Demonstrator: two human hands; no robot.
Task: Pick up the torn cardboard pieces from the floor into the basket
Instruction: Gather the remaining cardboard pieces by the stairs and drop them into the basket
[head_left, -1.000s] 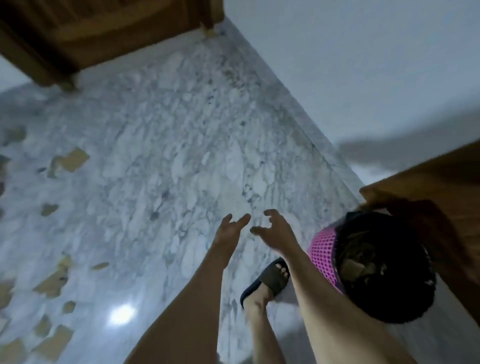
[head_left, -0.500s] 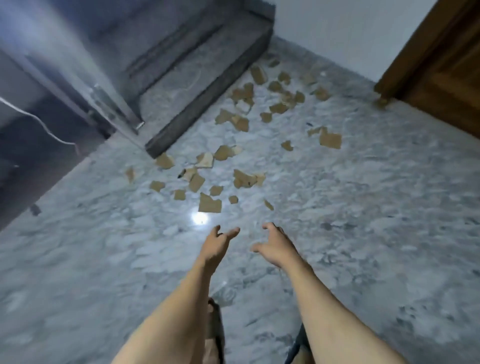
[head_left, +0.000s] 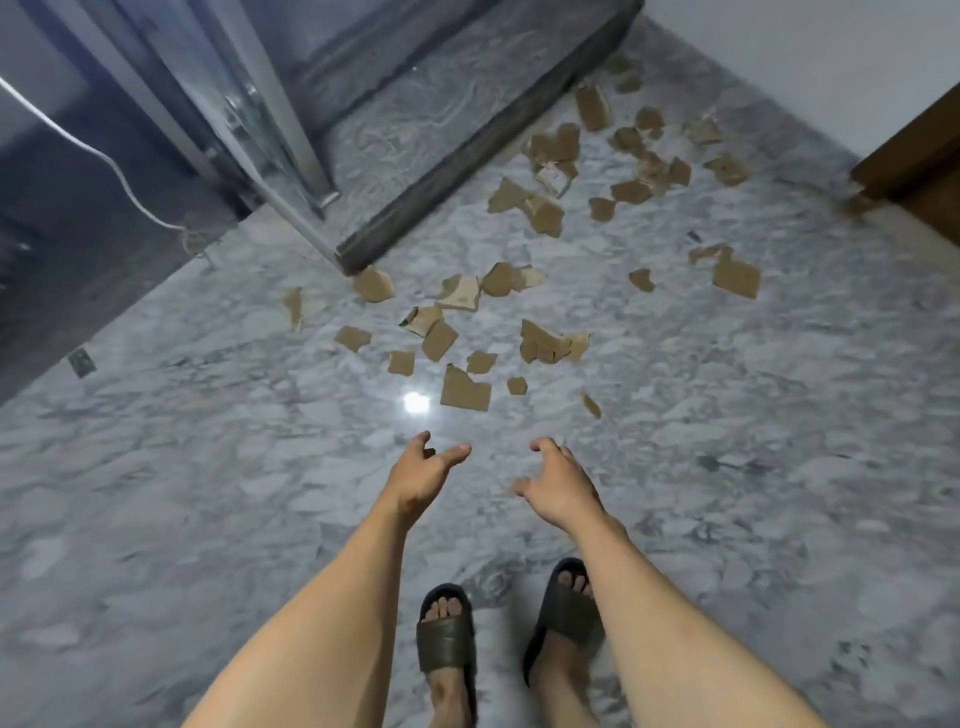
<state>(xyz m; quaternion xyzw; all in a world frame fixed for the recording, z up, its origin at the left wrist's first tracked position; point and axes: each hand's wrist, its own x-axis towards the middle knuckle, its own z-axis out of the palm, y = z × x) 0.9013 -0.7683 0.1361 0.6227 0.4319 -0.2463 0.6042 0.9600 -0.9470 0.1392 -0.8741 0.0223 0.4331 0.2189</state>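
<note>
Several torn brown cardboard pieces lie scattered on the grey marble floor (head_left: 208, 493), from one large piece (head_left: 465, 392) just ahead of my hands up to a cluster (head_left: 556, 143) by the step. Another big piece (head_left: 736, 277) lies to the right. My left hand (head_left: 421, 475) and my right hand (head_left: 558, 483) are stretched out side by side above the floor, fingers loosely spread, holding nothing. The basket is out of view.
A dark raised step (head_left: 483, 145) with a glass door frame (head_left: 270, 119) stands at the back left. A white cable (head_left: 104, 161) hangs on the left. A wooden door frame (head_left: 914, 156) is at the right. My feet in dark slippers (head_left: 447, 631) stand below.
The view has swung from the basket and wall on the right over to the scattered cardboard. Both hands stay outstretched and hold nothing; the pieces now lie closer.
</note>
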